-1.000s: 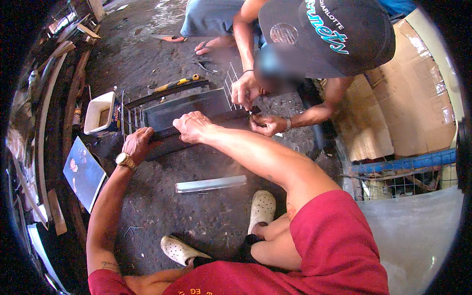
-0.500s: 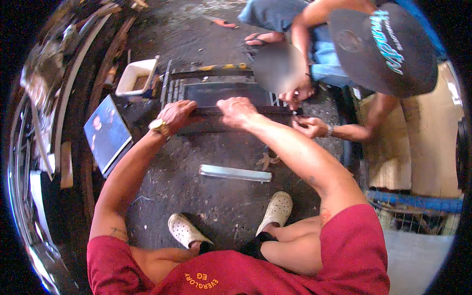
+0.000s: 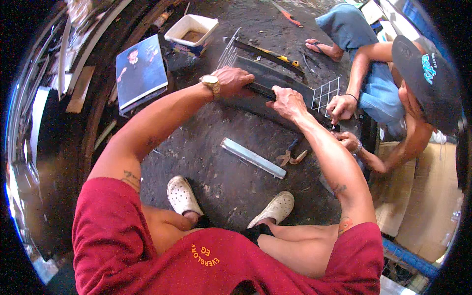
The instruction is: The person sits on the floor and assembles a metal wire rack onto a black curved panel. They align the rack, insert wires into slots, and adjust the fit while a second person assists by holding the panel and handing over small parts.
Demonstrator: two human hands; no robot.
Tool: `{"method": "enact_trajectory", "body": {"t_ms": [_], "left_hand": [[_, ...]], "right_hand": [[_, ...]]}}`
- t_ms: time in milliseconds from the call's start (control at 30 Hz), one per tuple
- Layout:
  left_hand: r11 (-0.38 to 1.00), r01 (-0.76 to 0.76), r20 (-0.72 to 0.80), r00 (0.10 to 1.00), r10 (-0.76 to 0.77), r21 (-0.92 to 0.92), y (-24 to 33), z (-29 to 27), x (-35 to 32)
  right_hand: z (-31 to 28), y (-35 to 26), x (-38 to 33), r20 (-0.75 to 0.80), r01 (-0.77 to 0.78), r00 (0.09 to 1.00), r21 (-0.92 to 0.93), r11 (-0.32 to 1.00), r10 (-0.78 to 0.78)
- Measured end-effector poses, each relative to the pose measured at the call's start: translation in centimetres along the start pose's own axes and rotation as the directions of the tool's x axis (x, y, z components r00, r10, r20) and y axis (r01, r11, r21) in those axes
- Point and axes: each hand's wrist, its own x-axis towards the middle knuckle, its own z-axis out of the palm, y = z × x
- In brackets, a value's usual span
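A black frame with a dark flat panel and white wire grid at its ends lies on the ground before me. My left hand, with a gold watch at the wrist, is closed over the frame's near black edge. Farther right along that same edge, my right hand grips it with curled fingers. At the frame's right end, a co-worker's upper hand and lower hand meet around a small dark piece, too small to make out.
A pale rectangular bar lies on the dark ground near my feet, beside a plier-like tool. To the left are a dark-blue picture-covered board and a white tub. Cardboard lies at right; an orange-handled tool lies far off.
The view has swung, so the frame, bar and co-worker appear farther right and tilted. Both my hands stay on the frame's edge, and the co-worker's hands stay at its right end.
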Motion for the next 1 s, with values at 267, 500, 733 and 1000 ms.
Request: {"method": "enact_trajectory", "body": {"t_ms": [267, 500, 733, 1000], "left_hand": [[0.999, -0.038, -0.081, 0.996, 0.041, 0.039, -0.7, 1.3, -0.1], [1.000, -0.002, -0.051, 0.999, 0.001, -0.015, -0.6, 1.5, -0.1], [1.000, 0.006, -0.036, 0.999, -0.005, 0.011, -0.2, 1.1, -0.1], [0.996, 0.061, 0.005, 0.998, -0.061, 0.061, -0.1, 0.9, 0.3]], "right_hand": [[0.2, -0.1, 0.4, 0.012, 0.004, 1.000, -0.049, 0.999, -0.004], [0.3, -0.1, 0.2, 0.004, 0.015, 1.000, -0.060, 0.998, -0.014], [0.3, 0.6, 0.0, -0.114, 0.156, 0.981, -0.004, 0.988, -0.156], [-1.6, 4.8, -9.4, -0.242, 0.489, 0.844, -0.020, 0.872, -0.479]]}}
